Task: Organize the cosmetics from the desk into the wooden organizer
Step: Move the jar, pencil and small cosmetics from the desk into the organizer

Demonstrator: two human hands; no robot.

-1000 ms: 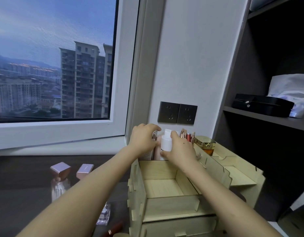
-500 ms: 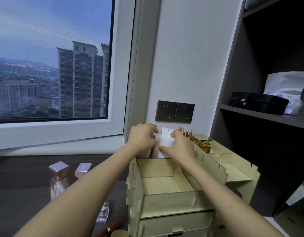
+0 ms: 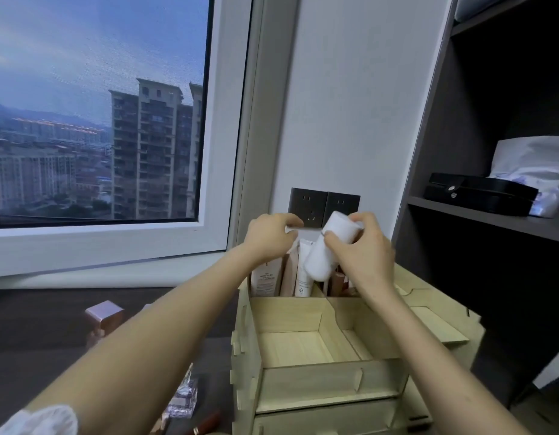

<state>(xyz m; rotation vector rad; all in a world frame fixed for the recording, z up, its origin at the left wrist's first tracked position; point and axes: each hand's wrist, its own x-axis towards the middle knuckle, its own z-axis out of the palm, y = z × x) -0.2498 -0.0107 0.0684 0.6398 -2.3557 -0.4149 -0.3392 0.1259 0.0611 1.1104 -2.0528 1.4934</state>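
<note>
The wooden organizer (image 3: pixel 306 379) stands on the dark desk, with open front compartments and tubes upright in its back slot. My right hand (image 3: pixel 363 249) grips a white cylindrical bottle (image 3: pixel 327 249), tilted and lifted above the back compartments. My left hand (image 3: pixel 270 235) pinches the top of a tube (image 3: pixel 267 279) standing in the back left slot. More tubes (image 3: pixel 303 268) stand beside it. On the desk to the left sit a perfume bottle with a rose-gold cap (image 3: pixel 104 315) and a clear glass bottle (image 3: pixel 185 397).
A double wall socket (image 3: pixel 306 205) is just behind the hands. A dark shelf unit at the right holds a black case (image 3: pixel 479 197) and a white bag (image 3: pixel 535 164). The window sill (image 3: pixel 115 262) runs along the left. Lipstick-like items (image 3: pixel 206 423) lie at the desk's front.
The right hand has raised the white bottle out of the back slot and tilted it. The left hand stays at the tubes' tops. The camera has moved closer.
</note>
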